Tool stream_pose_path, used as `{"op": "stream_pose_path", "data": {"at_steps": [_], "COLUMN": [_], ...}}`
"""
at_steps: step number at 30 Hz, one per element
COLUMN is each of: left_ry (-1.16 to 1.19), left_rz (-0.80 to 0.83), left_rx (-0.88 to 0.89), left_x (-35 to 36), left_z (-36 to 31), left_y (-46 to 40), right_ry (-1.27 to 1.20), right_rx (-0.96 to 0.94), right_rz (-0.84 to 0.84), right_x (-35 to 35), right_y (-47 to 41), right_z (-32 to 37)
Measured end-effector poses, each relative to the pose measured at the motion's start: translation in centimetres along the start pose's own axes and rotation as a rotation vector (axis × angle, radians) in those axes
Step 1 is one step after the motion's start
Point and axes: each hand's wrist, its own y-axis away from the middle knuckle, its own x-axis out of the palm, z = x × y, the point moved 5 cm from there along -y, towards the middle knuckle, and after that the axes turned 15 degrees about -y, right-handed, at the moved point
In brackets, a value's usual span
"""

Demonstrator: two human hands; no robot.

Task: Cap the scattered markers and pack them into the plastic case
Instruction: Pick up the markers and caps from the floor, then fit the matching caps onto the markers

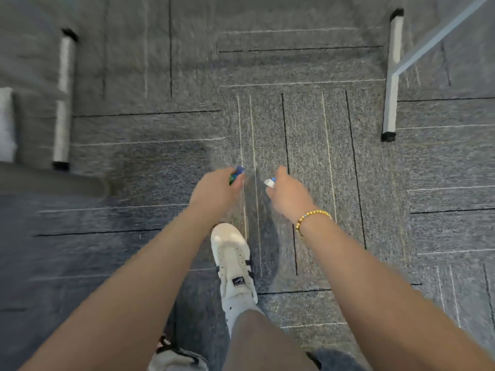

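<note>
I'm looking straight down at grey carpet point(308, 145), and the whole view is smeared with blur. Both arms reach forward over the floor, with the hands close together but apart, a narrow strip of carpet between them.

My left hand point(214, 192) has its grip closed: the fingers are curled in tight around small things, and only their ends poke out at the top of the fist. I can make out a blue piece point(239, 170) and a green bit point(232, 179) just below it. Whether these are caps or marker ends, I cannot tell through the blur.

My right hand point(290, 194) also has its grip curled shut, pinching a marker point(270, 181) whose white and blue end sticks out toward the left hand. The rest of it is hidden inside the fist. The two held ends point at each other without touching. A beaded gold bracelet point(312, 215) sits on the right wrist.

Below the hands, one foot in a white shoe point(233, 261) stands on the carpet, with a bare knee nearer the camera. A second shoe point(176, 357) shows partly at the bottom edge.

Further off, a pale metal leg point(63, 103) with black end caps stands at the left, and another leg point(391, 76) at the right joins a slanted bar. Something white point(6, 124) lies at the far left edge, too blurred to identify.
</note>
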Motion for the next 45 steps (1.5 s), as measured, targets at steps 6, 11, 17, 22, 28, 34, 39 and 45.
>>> {"op": "stream_pose_path", "data": {"at_steps": [6, 11, 17, 22, 28, 34, 39, 45], "left_ry": [0.071, 0.237, 0.378, 0.480, 0.511, 0.366, 0.280, 0.189], "left_rz": [-0.189, -0.394, -0.769, -1.012, -1.218, -1.379, -1.272, -1.103], "left_rx": [-0.154, -0.344, -0.552, -0.556, -0.610, -0.846, -1.016, -1.140], "left_x": [-13.2, -21.9, -29.9, -34.3, -33.6, -29.2, -26.7, -25.1], "left_z": [4.9, 8.4, 10.4, 11.9, 17.4, 27.0, 35.5, 45.8], "left_y": [8.2, 19.5, 37.1, 50.6, 68.2, 83.4, 87.9, 90.0], "right_ry": [-0.160, -0.309, -0.345, -0.250, -0.201, -0.116, 0.044, 0.285], "right_rx": [-0.216, -0.422, -0.735, -0.977, -1.235, -1.416, -1.483, -1.654], "right_rz": [0.055, 0.155, 0.209, 0.236, 0.310, 0.430, 0.491, 0.563], "right_x": [-2.9, -4.9, -7.4, -7.1, 0.4, 11.9, 20.6, 29.7], "right_y": [5.8, 15.0, 29.9, 43.1, 58.1, 70.9, 74.3, 77.7], "right_z": [12.3, 21.3, 30.8, 36.5, 42.2, 45.7, 49.0, 55.3]}}
